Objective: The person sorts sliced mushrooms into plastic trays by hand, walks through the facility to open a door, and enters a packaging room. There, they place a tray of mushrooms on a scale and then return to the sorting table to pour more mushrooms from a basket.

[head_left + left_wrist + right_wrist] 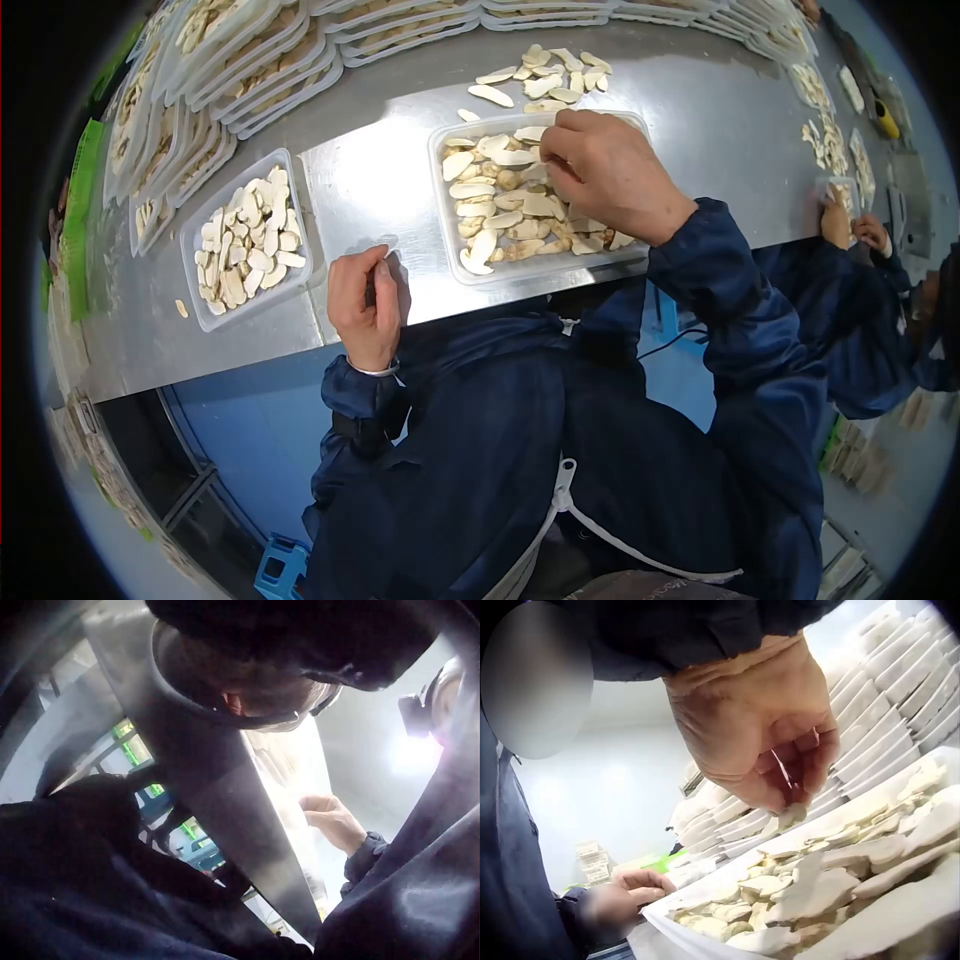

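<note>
A clear plastic tray (440, 190) filled with rows of pale mushroom slices (483, 246) lies in front of me on the metal table. Above its right side is my right hand (615, 170), fingers bent downward. In the right wrist view, its thumb and fingertips pinch a small pale mushroom slice (791, 816) over the tray's contents. My left hand (365, 305) rests at the table's front edge, left of the tray, its fingers loosely curled and holding nothing. The left wrist view is dark and shows mainly sleeves, the table's edge and my right hand (336, 823).
A second tray (187, 245) of slices sits at the left. Loose slices (548, 75) lie beyond the middle tray. Tall stacks of filled trays (290, 75) line the back and left. Another person's hands (838, 222) work at the far right.
</note>
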The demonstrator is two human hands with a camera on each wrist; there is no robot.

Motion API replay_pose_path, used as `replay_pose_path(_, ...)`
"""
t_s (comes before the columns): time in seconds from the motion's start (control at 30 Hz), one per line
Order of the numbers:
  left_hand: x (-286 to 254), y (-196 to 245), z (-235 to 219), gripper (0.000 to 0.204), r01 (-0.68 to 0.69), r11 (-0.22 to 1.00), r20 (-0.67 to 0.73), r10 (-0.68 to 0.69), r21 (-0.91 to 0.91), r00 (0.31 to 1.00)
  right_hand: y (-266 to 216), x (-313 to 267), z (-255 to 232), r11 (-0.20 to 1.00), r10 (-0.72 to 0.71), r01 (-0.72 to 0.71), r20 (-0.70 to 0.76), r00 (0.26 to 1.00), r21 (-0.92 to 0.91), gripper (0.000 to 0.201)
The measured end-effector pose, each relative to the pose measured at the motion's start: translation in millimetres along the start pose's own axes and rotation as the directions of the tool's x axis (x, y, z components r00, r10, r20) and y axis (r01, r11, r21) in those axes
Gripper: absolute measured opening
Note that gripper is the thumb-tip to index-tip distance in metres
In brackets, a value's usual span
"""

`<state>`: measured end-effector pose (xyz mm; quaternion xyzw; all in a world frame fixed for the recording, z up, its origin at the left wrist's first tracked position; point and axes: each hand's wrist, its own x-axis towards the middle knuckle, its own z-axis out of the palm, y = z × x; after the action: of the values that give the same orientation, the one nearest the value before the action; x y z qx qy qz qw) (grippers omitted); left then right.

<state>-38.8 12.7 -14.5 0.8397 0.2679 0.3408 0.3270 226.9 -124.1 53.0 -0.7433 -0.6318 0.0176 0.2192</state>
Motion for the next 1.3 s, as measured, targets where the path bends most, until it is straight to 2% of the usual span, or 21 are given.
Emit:
replay_pose_path(0.17,0.3,-1.9,-1.4,0.016,-0.006,1.0,0.014,0.006,0.03,1.0,-1.1,4.6,15.7,0.996,-0.027,0.031,0.055,0.998,-0.079,0.007)
replay_pose_path(0.33,1.9,0.6,-2.7,0.016,0.019,0.999,0.021,-0.02,0.03,1.0,-5.1,3.2,6.0,0.983,-0.043,0.053,0.059,0.997,-0.174,0.007)
replay_pose_path(0.43,1.7,1.6,-1.0,0.015,0.022,1.0,0.015,-0.022,0.02,1.0,14.9,9.1,-21.1,0.973,-0.053,0.022,-0.128,0.99,-0.231,0.007)
replay_pose_path(0.5,2.2,2.0,-0.3,0.015,0.02,1.0,0.019,-0.021,0.021,1.0,50.1,14.4,-38.8,0.95,0.026,-0.097,-0.234,0.972,-0.296,0.005)
replay_pose_path(0.63,3.7,4.4,-1.1,0.015,0.005,0.999,0.035,-0.006,0.041,0.999,108.3,21.4,-49.2,0.911,0.229,-0.244,-0.084,0.97,-0.331,0.007)
replay_pose_path(0.67,4.8,5.6,-1.3,0.015,-0.003,0.999,0.035,0.002,0.047,0.999,122.1,22.8,-44.3,0.9,0.259,-0.244,-0.008,0.966,-0.36,0.016)
replay_pose_path(0.77,5.4,6.2,-0.5,0.015,-0.006,0.998,0.034,0.003,0.065,0.999,133.6,27.5,-19.1,0.977,0.13,-0.126,0.013,0.991,-0.17,0.021)
replay_pose_path(0.8,5.7,5.6,-0.5,0.015,-0.002,0.998,0.036,0.0,0.07,0.999,135.6,30.3,-13.7,0.983,0.096,-0.087,0.055,0.994,-0.161,0.025)
replay_pose_path(0.9,5.4,4.5,-0.2,0.015,0.001,0.998,0.04,-0.004,0.067,0.999,136.9,35.8,-5.8,0.971,0.101,-0.083,0.067,0.993,-0.226,0.023)
replay_pose_path(1.1,5.1,4.3,-2.1,0.016,-0.003,0.998,0.054,-0.001,0.066,0.999,141.1,32.5,-5.9,0.976,0.079,-0.064,0.061,0.995,-0.21,0.013)
replay_pose_path(1.2,5.2,2.6,-1.1,0.016,-0.034,0.998,0.034,0.032,0.049,0.999,140.2,23.5,-20.3,0.965,0.119,-0.094,0.087,0.989,-0.244,0.009)
replay_pose_path(1.3,3.9,1.5,-1.1,0.016,-0.03,0.999,0.023,0.029,0.038,0.999,122.1,12.4,-43.6,0.978,0.135,-0.127,0.035,0.99,-0.168,0.01)
